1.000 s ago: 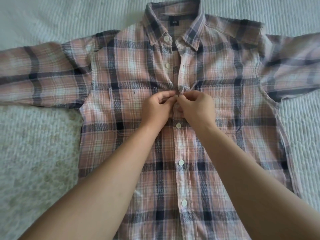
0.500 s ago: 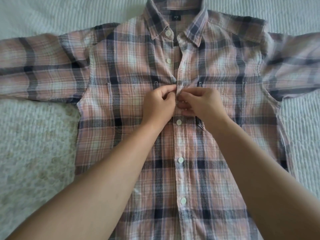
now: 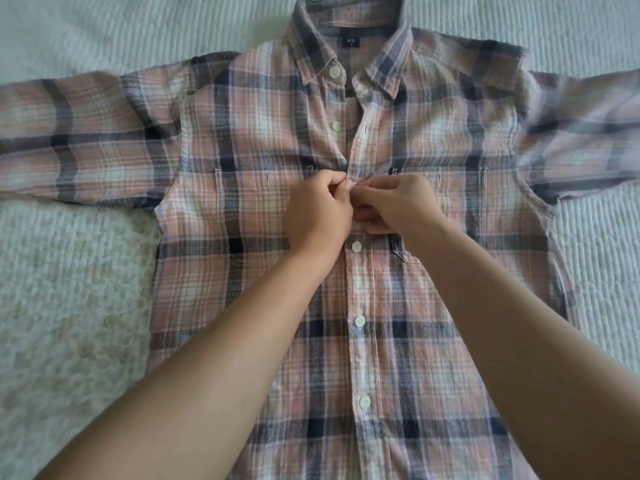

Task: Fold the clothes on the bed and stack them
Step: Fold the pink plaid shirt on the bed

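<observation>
Buttoning a pink and navy plaid shirt (image 3: 263, 209), spread face up on a white bed (image 3: 69, 306) with sleeves out, comes before folding. To do it well, hold both front edges level and ease the button fully through its hole. The left hand (image 3: 317, 216) and right hand (image 3: 398, 206) meet at chest height, fingers curled, pinching the front strip; the button itself is hidden, probably between the fingertips.

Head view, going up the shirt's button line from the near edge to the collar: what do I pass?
Lowest visible button → next button → button just below the hands → left hand and right hand pinching the placket → open button → collar button → neck label.
</observation>
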